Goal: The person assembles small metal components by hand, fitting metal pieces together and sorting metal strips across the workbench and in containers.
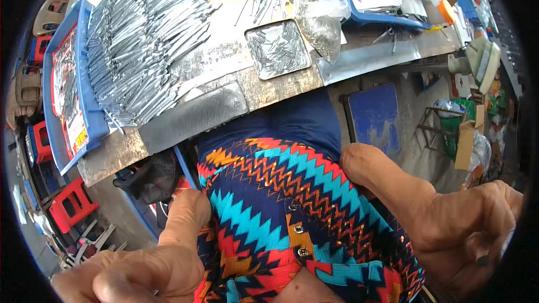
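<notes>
Both hands raised close to the camera, well apart, one at each lower side. Left hand (132, 275): fingers bent inward, loosely curled; fingertips cut off by the lower edge, so can't tell how far the grip is spread or whether it grasps anything. Right hand (463, 221): fingers also curled toward the palm, tips partly hidden and dark at the rim; can't tell if clenched on something or released. Between the two grips, a navy, turquoise, red and orange zigzag-patterned shirt (252, 191). Ahead of both, well out of the grips, a worn wood-and-metal worktable (281, 91). On it, beyond the left hand, a broad heap of thin silver metal strips (151, 39), beside a blue plastic tray (96, 87) at its left. Ahead, between the hands' directions, a shallow square metal tray (287, 71) of small silver metal pieces (278, 47) sits near the table's edge. Nearer the left grip, below table level: a red plastic stool (73, 206) and a black mesh bag (150, 182).
</notes>
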A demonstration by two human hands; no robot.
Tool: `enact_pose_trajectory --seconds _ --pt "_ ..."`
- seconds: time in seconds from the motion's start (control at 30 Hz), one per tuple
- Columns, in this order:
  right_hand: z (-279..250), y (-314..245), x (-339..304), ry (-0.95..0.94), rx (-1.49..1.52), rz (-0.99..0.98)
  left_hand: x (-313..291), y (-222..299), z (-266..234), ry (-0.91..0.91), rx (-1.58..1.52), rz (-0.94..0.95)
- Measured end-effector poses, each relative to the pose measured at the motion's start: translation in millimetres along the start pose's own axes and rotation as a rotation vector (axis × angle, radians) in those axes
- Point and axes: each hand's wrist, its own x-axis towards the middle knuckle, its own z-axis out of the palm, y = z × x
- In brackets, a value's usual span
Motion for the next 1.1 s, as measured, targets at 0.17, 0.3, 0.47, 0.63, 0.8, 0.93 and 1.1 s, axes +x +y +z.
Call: enact_pose_trajectory --seconds 0.17,0.3,0.47,0.63,0.8,0.93,1.1 --pt "2.5 -1.0 -5.0 -0.006 -0.065 -0.059 16.0 28.1 -8.5 0.051 -0.405 -0.679" --pt "-5.4 -2.1 3.8 -0.027 -0.139 -0.122 27.1 43.3 7.0 0.318 -1.242 -1.219" --pt "0.5 -13.1 -1.9 -0.015 -0.232 -0.145 20.2 31.5 11.8 0.390 -1.914 -1.014" --pt "2.3 1.4 3.3 -0.024 -0.231 -0.226 4.6 3.0 11.5 0.414 -2.264 -0.987" --pt "4.4 16.9 6.4 -0.039 -0.246 -0.295 45.4 51.3 18.8 0.545 -2.201 -1.019" --pt "5.3 16.1 6.5 -0.050 -0.281 -0.307 47.2 68.3 23.2 0.486 -2.237 -1.117" --pt "7.1 7.0 0.0 -0.076 -0.353 -0.357 19.2 81.5 29.7 0.020 -2.524 -1.361"
